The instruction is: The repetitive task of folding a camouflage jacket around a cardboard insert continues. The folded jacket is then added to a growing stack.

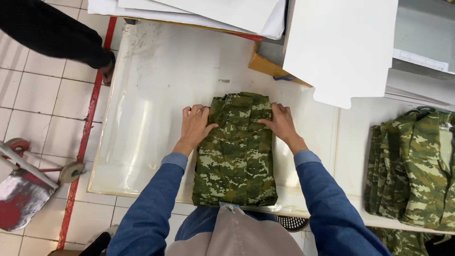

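Note:
A folded green camouflage garment (237, 151) lies lengthwise on a white table (156, 85) covered with clear plastic, its near end at the table's front edge. My left hand (195, 125) rests flat against its upper left side, thumb on the cloth. My right hand (282, 122) presses on its upper right side, fingers spread over the fold. Both arms are in blue sleeves. Neither hand grips anything.
A stack of camouflage garments (412, 166) lies at the right. White boards (341, 47) and a cardboard box (268, 66) stand at the back. Another person's dark sleeve and hand (102, 59) reach the table's far left corner. A red-and-white cart (23, 189) stands on the tiled floor.

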